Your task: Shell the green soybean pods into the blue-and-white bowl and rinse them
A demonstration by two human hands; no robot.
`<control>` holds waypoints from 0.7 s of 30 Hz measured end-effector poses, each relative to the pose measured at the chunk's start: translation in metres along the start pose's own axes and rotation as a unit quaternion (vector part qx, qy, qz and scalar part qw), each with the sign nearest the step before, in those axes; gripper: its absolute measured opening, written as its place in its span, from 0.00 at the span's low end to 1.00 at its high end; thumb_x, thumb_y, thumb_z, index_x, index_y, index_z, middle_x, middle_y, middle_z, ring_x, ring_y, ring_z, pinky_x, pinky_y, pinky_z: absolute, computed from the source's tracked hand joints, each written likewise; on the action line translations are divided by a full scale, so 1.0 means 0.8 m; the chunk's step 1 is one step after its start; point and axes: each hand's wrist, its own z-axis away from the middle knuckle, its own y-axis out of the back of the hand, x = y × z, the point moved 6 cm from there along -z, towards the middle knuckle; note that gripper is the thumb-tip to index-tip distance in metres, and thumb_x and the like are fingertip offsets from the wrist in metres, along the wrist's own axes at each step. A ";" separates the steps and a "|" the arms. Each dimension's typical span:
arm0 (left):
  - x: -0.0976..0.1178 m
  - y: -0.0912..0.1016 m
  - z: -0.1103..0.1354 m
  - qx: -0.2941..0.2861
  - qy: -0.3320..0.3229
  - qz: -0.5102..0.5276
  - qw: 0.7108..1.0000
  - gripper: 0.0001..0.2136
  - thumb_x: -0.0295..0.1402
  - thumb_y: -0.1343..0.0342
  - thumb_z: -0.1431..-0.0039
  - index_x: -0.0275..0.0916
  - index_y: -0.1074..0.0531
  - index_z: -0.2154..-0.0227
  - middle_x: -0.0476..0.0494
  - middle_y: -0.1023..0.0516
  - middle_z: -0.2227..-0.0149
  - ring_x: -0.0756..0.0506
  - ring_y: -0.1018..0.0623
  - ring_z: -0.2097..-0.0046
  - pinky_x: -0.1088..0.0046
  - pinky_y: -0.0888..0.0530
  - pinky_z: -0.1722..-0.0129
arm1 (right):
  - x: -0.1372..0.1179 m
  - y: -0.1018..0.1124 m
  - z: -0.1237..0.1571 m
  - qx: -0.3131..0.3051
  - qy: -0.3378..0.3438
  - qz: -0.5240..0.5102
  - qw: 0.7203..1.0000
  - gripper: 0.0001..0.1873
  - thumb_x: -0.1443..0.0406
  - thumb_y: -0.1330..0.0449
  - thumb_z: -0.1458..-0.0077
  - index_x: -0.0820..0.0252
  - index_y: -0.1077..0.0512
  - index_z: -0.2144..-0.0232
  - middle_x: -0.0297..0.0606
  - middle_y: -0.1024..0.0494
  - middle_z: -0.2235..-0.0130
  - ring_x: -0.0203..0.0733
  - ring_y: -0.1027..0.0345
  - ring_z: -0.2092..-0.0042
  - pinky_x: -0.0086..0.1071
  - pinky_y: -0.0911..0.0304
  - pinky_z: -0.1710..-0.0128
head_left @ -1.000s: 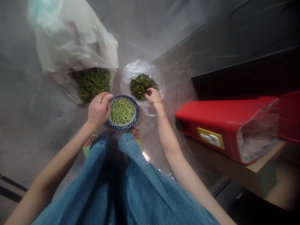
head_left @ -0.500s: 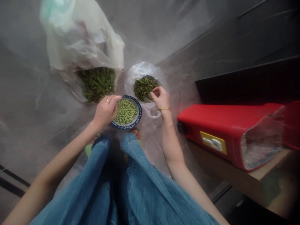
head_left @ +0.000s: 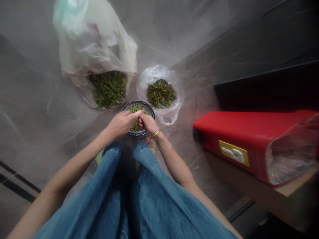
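Note:
My left hand and my right hand meet fingertip to fingertip above a blue-rimmed bowl. Both are closed in a pinch, and whatever lies between the fingers is hidden. Shelled green beans fill the bowl, partly covered by my hands. Behind it on the left, a large white plastic bag lies with its mouth towards me, showing whole green pods. To the right of that, a smaller clear plastic bag stands open around darker pods or husks.
A red bin with a yellow label and a plastic liner stands on the right, beside a wooden surface. Grey tiled floor spreads around the bags. My jean-covered knees are close to the bowl.
My right hand has come from the smaller bag to the bowl and now touches my left hand. The left hand has shifted slightly right. The whole view has slid a little.

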 end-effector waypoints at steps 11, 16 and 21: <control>0.000 0.007 0.005 0.013 0.020 0.006 1.000 0.19 0.32 0.59 0.38 0.39 0.31 0.48 0.43 0.26 0.70 0.44 0.26 0.68 0.68 0.27 0.65 | 0.006 -0.019 0.002 -0.043 -0.091 -0.046 0.994 0.31 0.41 0.41 0.54 0.54 0.51 0.85 0.22 0.58 0.85 0.27 0.68 0.83 0.27 0.69 0.85; -0.002 0.003 0.006 0.009 0.009 0.012 1.000 0.18 0.30 0.58 0.39 0.39 0.30 0.49 0.45 0.28 0.72 0.45 0.27 0.70 0.70 0.27 0.66 | 0.011 -0.023 0.000 -0.022 -0.067 -0.061 0.996 0.36 0.39 0.38 0.59 0.55 0.54 0.84 0.23 0.58 0.84 0.26 0.67 0.82 0.26 0.68 0.84; 0.003 0.005 0.007 0.058 0.043 0.085 0.994 0.18 0.28 0.60 0.37 0.38 0.36 0.47 0.40 0.23 0.57 0.45 0.22 0.57 0.69 0.26 0.56 | 0.016 -0.025 -0.005 0.045 0.023 -0.034 0.998 0.33 0.35 0.41 0.60 0.55 0.46 0.78 0.25 0.49 0.81 0.30 0.56 0.79 0.28 0.56 0.80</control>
